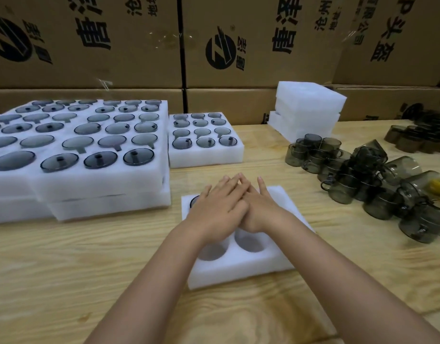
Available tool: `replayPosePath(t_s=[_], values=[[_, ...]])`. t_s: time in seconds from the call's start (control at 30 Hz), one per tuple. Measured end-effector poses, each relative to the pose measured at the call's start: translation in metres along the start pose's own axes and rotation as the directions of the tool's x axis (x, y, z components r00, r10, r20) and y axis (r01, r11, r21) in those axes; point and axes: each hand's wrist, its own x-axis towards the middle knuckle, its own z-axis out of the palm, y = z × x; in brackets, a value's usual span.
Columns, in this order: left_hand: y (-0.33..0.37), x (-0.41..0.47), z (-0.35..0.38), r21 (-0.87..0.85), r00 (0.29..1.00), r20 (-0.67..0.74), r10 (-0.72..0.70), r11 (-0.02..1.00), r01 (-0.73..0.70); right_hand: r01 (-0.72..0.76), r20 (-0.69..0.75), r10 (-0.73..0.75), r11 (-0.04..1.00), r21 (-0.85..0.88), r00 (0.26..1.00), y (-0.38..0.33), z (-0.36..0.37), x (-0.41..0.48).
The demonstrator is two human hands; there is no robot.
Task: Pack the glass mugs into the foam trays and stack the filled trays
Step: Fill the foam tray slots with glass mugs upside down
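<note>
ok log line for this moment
left hand over right hand, both flat on tray | two near pockets empty | loose mugs at right

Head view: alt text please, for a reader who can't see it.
Two bare hands, left hand over right hand, lie flat over a foam tray on a wooden table. Stacked filled trays sit left; loose glass mugs right.

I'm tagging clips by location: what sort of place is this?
Likely a warehouse packing bench: printed cartons stacked behind, filled foam trays, loose glass mugs heaped on the wooden table.
</note>
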Motion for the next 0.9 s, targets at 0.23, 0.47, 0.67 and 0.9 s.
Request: replayPosePath(t_s=[0.23,0.47,0.67,0.9], values=[[-0.002,-0.005,0.01,-0.013,0.992,-0.126,0.026,1.0,-0.028,0.146,-0.077,-0.126,0.907,0.394,0.989,0.007,-0.005,-0.004],[0.0,-0.005,0.013,0.172,0.999,-0.053,-0.01,0.985,0.019,-0.515,-0.444,0.706,0.708,0.483,0.552,0.118,0.001,-0.044],[0.003,-0.014,0.002,-0.117,0.907,-0.414,0.073,0.984,-0.132,-0.582,-0.274,0.755,0.641,0.501,0.596,0.144,0.034,-0.059],[-0.036,-0.024,-0.004,-0.713,0.34,-0.698,-0.631,0.564,-0.417,-0.458,-0.409,0.745,0.654,0.602,0.527,0.132,0.041,-0.059]])
